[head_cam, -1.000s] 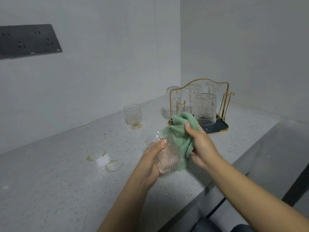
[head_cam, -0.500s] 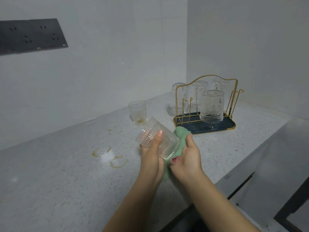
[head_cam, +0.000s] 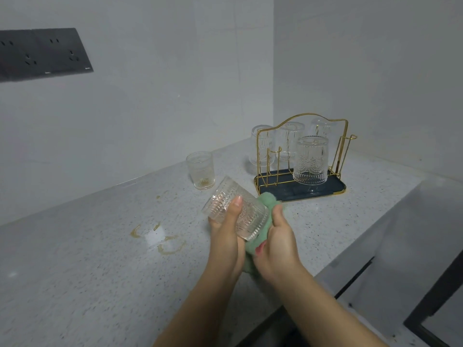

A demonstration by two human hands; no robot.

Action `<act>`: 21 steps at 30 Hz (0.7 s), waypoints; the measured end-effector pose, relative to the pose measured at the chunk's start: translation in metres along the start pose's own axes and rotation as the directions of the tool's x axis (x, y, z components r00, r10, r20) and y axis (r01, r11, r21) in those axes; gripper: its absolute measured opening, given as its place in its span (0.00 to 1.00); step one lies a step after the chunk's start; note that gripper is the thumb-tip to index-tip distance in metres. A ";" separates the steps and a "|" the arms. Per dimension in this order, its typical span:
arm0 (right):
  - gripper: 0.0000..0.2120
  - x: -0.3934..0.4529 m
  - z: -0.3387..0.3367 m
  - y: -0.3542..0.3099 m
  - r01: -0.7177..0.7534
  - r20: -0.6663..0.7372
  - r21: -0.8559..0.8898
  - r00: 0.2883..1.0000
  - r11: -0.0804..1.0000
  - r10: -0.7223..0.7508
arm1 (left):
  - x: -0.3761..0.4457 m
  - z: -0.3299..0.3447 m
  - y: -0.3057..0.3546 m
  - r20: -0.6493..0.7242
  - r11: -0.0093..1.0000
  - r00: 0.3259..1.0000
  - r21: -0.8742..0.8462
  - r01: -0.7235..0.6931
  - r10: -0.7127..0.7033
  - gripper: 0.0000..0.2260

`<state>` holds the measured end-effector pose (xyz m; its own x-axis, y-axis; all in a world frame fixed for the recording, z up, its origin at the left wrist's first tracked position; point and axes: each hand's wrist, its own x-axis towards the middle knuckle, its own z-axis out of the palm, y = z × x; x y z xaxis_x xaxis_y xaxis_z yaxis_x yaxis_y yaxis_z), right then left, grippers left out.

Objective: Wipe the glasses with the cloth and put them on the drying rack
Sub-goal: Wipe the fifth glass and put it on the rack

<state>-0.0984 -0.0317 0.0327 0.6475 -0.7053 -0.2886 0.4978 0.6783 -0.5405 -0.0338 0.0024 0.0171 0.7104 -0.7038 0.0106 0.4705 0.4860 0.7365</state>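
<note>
- Two hands meet over the speckled counter: the left hand has its thumb and fingers curled round a ribbed glass tipped on its side, base end up and to the left.
- Right hand grips the green cloth, bunched against the glass's open end (can't tell how far it goes inside).
- Gold wire drying rack on a dark tray sits near the corner with four glasses upside down on it.
- One more glass stands upright just left of the rack, yellowish residue at the bottom.
- Yellowish spill marks on the counter, left of the hands.
</note>
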 end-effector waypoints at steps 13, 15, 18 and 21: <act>0.27 0.016 0.001 -0.026 0.222 0.004 -0.340 0.972 0.914 -0.234 | 0.001 -0.003 0.004 0.146 0.987 0.989 0.163 0.007 -0.031 0.23; 0.27 0.015 0.002 -0.031 0.244 0.030 -0.406 0.967 0.881 -0.254 | 0.001 -0.007 0.007 0.108 0.940 0.992 0.340 0.023 -0.063 0.30; 0.24 0.013 0.010 -0.035 0.315 0.082 -0.537 0.943 0.783 -0.323 | -0.005 -0.010 0.009 0.151 0.814 0.980 0.581 0.019 -0.130 0.34; 0.25 0.010 0.014 -0.035 0.372 0.120 -0.664 0.909 0.649 -0.398 | -0.007 -0.006 0.013 0.213 0.775 0.951 0.630 0.040 -0.223 0.20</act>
<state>-0.1009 -0.0594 0.0601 0.4597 -0.8868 0.0474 0.1807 0.0412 -0.9827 -0.0295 0.0170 0.0228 0.4597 -0.8880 -0.0098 0.0633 0.0217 0.9978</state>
